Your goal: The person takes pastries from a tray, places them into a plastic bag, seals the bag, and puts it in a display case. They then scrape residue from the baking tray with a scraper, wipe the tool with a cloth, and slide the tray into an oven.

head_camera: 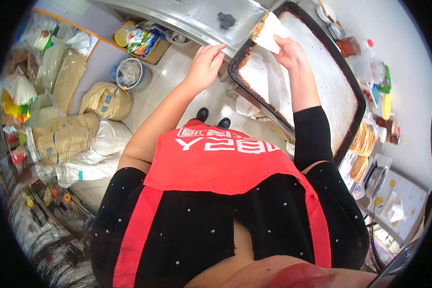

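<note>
My right hand grips a flat white scraper between thumb and fingers. Brown crumbs or scrapings lie along the scraper's left edge. It is over the left rim of a large dark-edged baking tray, whose pale metal surface has browned residue along the sides. My left hand hangs in the air left of the tray, fingers extended and holding nothing. Beyond both hands is a stainless steel counter or sink surface, with a dark scouring pad on it.
Below the counter stand a cardboard box of packets and a lined bin. Paper sacks line the floor at left. Bottles and jars, plus stacked flatbreads, sit along the tray's right side.
</note>
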A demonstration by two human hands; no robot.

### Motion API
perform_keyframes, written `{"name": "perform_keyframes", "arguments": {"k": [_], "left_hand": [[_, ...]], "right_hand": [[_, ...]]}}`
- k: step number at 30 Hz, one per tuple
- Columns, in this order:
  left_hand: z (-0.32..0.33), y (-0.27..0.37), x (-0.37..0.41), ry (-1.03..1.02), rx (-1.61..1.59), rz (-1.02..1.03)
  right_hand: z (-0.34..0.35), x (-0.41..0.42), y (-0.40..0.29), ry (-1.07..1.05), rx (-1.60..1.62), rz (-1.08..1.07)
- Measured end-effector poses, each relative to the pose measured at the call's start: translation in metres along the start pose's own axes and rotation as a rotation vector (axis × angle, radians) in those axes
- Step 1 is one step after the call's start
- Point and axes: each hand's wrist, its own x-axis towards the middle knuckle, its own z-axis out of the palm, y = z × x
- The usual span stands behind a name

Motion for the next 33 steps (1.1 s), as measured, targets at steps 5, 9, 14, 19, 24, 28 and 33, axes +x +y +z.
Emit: {"name": "perform_keyframes", "arguments": {"k": [5, 9, 14, 19, 24, 28, 33], "left_hand": [[-0.064, 0.006, -0.03, 0.169, 0.062, 0.202], [-0.131, -0.017, -0.056, 0.361, 0.272, 0.299], [-0.223, -0.089, -0.083, 0.343, 0.536, 0.32], [-0.302, -0.157, -0.124, 0.17, 0.725, 0.11], [-0.344, -0.236, -0.139, 0.063, 0.708, -0.102], [-0.351, -0.3, -0.14, 0.06, 0.597, -0.321], [-0.356, -0.36, -0.133, 0.151, 0.468, -0.408]], "right_hand": [[0.078, -0.011, -0.003, -0.232, -0.088, -0.013], [0.184, -0.015, 0.033, -0.278, -0.183, 0.056], [0.295, 0.033, 0.119, -0.499, -0.277, 0.29], [0.374, 0.089, 0.231, -0.62, -0.466, 0.587], [0.437, 0.165, 0.352, -0.549, -0.777, 0.782], [0.462, 0.221, 0.427, -0.477, -0.952, 0.856], [0.483, 0.253, 0.469, -0.492, -1.075, 0.879]]}}
